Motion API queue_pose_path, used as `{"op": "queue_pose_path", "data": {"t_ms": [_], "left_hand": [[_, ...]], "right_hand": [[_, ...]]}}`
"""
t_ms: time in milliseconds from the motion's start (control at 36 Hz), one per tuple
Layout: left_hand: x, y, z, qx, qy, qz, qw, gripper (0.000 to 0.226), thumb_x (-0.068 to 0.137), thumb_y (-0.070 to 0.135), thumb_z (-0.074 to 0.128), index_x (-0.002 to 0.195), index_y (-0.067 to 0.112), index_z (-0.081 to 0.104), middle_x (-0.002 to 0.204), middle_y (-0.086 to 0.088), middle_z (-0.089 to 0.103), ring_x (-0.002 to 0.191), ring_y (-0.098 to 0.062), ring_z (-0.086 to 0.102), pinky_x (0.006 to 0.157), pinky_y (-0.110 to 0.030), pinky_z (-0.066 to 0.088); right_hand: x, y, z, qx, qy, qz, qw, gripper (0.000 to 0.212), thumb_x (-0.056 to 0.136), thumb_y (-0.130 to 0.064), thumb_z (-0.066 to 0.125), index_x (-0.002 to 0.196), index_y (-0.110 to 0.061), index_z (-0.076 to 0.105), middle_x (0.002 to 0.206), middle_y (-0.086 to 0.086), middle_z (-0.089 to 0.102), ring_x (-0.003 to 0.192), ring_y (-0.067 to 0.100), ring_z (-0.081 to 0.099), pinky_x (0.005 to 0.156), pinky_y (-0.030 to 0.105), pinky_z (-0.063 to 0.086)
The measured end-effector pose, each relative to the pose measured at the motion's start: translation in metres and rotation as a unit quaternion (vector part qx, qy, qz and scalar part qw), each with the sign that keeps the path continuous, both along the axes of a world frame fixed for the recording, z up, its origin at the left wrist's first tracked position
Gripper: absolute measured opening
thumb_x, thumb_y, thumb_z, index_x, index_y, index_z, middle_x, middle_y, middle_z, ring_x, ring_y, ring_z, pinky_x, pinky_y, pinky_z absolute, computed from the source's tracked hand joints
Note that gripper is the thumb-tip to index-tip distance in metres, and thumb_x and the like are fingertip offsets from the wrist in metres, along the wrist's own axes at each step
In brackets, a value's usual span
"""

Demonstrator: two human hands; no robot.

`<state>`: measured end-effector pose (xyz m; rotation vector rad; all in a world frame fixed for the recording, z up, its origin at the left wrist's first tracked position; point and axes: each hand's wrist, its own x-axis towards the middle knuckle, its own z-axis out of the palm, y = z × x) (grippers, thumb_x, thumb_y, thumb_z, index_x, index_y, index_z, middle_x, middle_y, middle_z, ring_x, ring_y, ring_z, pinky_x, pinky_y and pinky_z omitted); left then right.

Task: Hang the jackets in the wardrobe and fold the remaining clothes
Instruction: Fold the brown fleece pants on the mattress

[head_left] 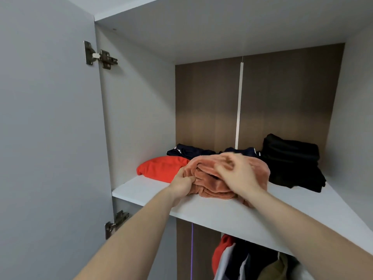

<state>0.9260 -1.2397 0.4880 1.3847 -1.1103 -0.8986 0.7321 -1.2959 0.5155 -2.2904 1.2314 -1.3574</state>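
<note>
A folded salmon-pink fleece garment lies near the front edge of the white wardrobe shelf. My left hand pinches its left side with the fingers closed on the fabric. My right hand rests on top of the fleece, blurred, fingers spread and pressing down. A folded red garment lies to the left of the fleece. Dark navy clothes sit behind, and a black folded stack stands at the right. Below the shelf hang jackets in red, grey, black and olive.
The wardrobe door stands open on the left, held by metal hinges. The grey side wall and brown back panel bound the compartment. A thin purple cord hangs under the shelf.
</note>
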Motion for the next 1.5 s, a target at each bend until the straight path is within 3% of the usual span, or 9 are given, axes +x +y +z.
{"op": "queue_pose_path", "data": {"t_ms": [83,222,333,472,583,694,889,1194,1500], "left_hand": [[0.008,0.003,0.002,-0.005,-0.021,0.006,1.0,0.05,0.1,0.01,0.056,0.147,0.022,0.043,0.115,0.007,0.064,0.104,-0.008,0.063,0.076,-0.019,0.053],[0.024,0.045,0.008,0.011,-0.211,0.028,0.977,0.055,0.096,0.023,0.064,0.147,0.021,0.041,0.109,0.017,0.054,0.103,-0.01,0.053,0.085,-0.022,0.041],[0.04,0.112,0.007,0.013,-0.307,0.043,0.951,0.052,0.096,0.019,0.059,0.146,0.023,0.045,0.148,0.001,0.048,0.127,-0.022,0.051,0.098,-0.025,0.039],[0.057,0.238,-0.001,0.0,-0.3,0.088,0.95,0.041,0.094,0.012,0.058,0.132,0.028,0.056,0.133,0.001,0.062,0.112,-0.013,0.061,0.083,-0.01,0.046],[0.069,0.354,-0.028,0.015,-0.258,0.144,0.955,0.032,0.095,0.014,0.059,0.118,0.035,0.062,0.12,0.015,0.062,0.112,0.002,0.058,0.074,-0.005,0.044],[0.069,0.473,-0.072,0.056,-0.153,0.224,0.961,0.028,0.092,0.019,0.065,0.109,0.04,0.066,0.104,0.0,0.072,0.086,-0.012,0.067,0.071,-0.023,0.055],[0.052,0.671,-0.161,0.132,-0.15,0.376,0.905,0.03,0.091,0.013,0.061,0.108,0.038,0.064,0.121,0.02,0.062,0.102,0.009,0.06,0.074,-0.006,0.046],[-0.07,0.9,-0.217,0.298,-0.154,0.569,0.751,0.031,0.09,0.016,0.063,0.117,0.032,0.062,0.119,0.014,0.055,0.107,-0.005,0.057,0.097,-0.025,0.045],[-0.275,1.008,-0.265,0.385,-0.048,0.708,0.59,0.032,0.094,0.019,0.061,0.121,0.035,0.056,0.129,0.014,0.05,0.116,-0.007,0.053,0.095,-0.022,0.041]], "right_hand": [[0.018,-0.003,-0.026,-0.032,0.236,-0.026,0.971,0.053,0.086,-0.071,0.044,0.131,-0.045,0.055,0.138,-0.017,0.054,0.13,0.016,0.045,0.11,0.045,0.031],[0.031,-0.013,-0.043,-0.03,0.306,-0.075,0.949,0.054,0.097,-0.062,0.038,0.143,-0.035,0.049,0.151,-0.007,0.045,0.138,0.021,0.036,0.114,0.042,0.02],[0.05,0.009,-0.025,0.022,0.245,-0.083,0.966,0.056,0.092,-0.048,0.053,0.145,-0.032,0.047,0.154,-0.002,0.039,0.141,0.025,0.033,0.121,0.047,0.014],[0.077,0.1,-0.039,-0.033,0.016,0.019,0.999,0.055,0.085,-0.029,0.069,0.137,-0.026,0.053,0.142,-0.003,0.046,0.132,0.022,0.038,0.116,0.042,0.028],[0.105,0.208,-0.075,0.024,-0.033,0.176,0.984,0.05,0.084,-0.013,0.069,0.129,-0.029,0.056,0.13,-0.009,0.049,0.124,0.015,0.047,0.107,0.037,0.039],[0.136,0.323,-0.126,0.129,-0.033,0.318,0.939,0.045,0.081,-0.004,0.071,0.117,-0.031,0.063,0.113,-0.009,0.057,0.102,0.006,0.059,0.095,0.032,0.049],[0.182,0.506,-0.218,0.262,0.107,0.504,0.816,0.041,0.089,-0.018,0.068,0.114,-0.048,0.057,0.124,-0.025,0.05,0.116,-0.005,0.052,0.083,0.01,0.045],[0.183,0.693,-0.26,0.261,0.264,0.675,0.638,0.039,0.085,-0.029,0.065,0.111,-0.057,0.053,0.125,-0.031,0.049,0.112,-0.01,0.051,0.083,0.012,0.042],[0.097,0.843,-0.305,0.17,0.364,0.796,0.453,0.041,0.087,-0.03,0.067,0.124,-0.044,0.055,0.122,-0.024,0.052,0.109,-0.002,0.055,0.083,0.015,0.044]]}}
